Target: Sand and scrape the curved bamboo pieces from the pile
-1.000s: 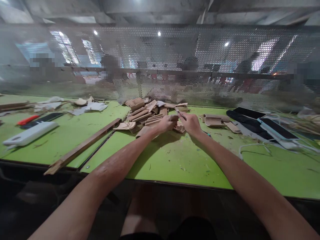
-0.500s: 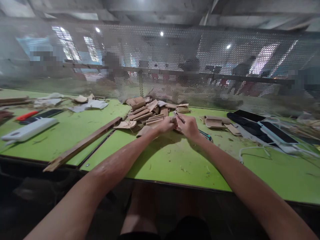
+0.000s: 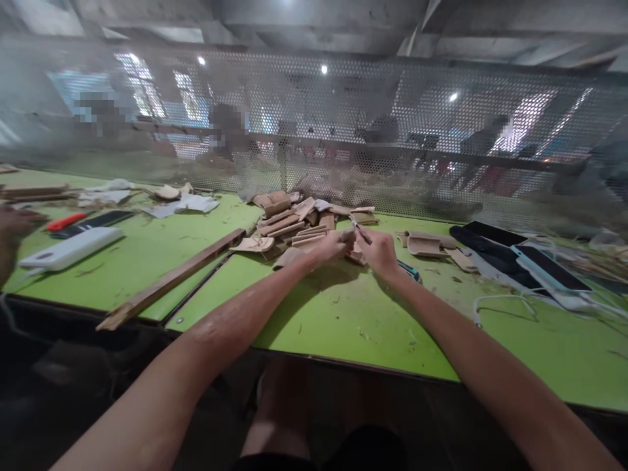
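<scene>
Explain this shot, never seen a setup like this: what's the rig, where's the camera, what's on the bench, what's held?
There is no machine: a person works with two bare hands, filmed by one head-worn camera looking forward and down. The right hand holds a slim tool. The left hand is close beside it; whatever it grips is too small to make out. On the green table lie a pile of brown pieces, a long wooden strip, a white device and a light-blue-edged phone. Behind stands a perforated screen. Another person's hand shows at the left edge.
</scene>
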Motion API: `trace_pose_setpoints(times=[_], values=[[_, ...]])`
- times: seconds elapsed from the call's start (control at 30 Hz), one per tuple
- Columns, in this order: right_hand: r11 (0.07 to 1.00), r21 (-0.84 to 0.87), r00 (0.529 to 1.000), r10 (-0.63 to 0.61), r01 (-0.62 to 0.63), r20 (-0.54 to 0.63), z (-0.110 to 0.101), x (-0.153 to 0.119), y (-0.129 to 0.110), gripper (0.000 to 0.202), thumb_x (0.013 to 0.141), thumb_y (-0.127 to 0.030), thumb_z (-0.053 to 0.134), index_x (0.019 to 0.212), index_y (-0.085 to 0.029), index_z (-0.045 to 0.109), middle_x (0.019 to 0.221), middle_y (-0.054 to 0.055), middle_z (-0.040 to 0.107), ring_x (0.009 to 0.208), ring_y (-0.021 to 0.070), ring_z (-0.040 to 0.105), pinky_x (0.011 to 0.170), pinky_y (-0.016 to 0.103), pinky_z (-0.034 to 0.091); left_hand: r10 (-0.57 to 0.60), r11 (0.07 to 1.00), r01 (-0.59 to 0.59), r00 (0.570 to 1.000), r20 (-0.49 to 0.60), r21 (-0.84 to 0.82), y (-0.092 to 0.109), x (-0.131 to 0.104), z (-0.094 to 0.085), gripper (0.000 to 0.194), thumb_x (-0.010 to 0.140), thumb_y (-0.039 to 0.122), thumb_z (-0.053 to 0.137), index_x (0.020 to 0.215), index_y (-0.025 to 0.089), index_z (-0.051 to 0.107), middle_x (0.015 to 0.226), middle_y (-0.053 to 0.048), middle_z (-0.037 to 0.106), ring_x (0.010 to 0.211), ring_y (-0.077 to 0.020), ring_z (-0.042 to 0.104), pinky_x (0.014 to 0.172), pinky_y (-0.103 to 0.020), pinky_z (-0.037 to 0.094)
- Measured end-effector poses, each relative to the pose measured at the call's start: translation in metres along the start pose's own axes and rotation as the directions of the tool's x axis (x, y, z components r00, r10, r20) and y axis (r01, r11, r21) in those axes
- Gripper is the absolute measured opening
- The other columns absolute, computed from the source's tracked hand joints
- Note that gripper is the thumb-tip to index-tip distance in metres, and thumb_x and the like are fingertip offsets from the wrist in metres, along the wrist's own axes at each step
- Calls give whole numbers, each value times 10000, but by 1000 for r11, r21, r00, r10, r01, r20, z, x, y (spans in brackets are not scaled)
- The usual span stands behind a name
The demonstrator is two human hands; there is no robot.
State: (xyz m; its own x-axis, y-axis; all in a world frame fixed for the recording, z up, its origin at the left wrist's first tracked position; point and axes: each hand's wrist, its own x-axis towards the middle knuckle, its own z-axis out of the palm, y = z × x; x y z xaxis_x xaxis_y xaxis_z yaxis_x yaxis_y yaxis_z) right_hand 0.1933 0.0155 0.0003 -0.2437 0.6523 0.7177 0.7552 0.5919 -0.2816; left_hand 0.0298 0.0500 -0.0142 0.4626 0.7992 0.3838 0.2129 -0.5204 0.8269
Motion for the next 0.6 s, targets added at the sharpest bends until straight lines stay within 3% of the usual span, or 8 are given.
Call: trace_pose_setpoints(times=[0.47,0.6], values=[[999,5,999,-37,37,-17,2,1,-5,400,1001,-327,484,1232,-173,773,1068,139,814,894,254,759,814,337,545,19,999,-18,1000,-17,46,-4,3,3,95,651,81,498,693,146,554,680,-11,610,635,-127,540,616,-240,453],[998,-49,998,42,-44,-56,2,2,-5,419,1002,-346,474,1239,-164,768,1040,154,814,877,264,760,800,344,548,38,998,-37,999,-8,55,-8,5,5,117,690,62,503,735,141,575,703,-15,619,654,-133,560,634,-245,464]])
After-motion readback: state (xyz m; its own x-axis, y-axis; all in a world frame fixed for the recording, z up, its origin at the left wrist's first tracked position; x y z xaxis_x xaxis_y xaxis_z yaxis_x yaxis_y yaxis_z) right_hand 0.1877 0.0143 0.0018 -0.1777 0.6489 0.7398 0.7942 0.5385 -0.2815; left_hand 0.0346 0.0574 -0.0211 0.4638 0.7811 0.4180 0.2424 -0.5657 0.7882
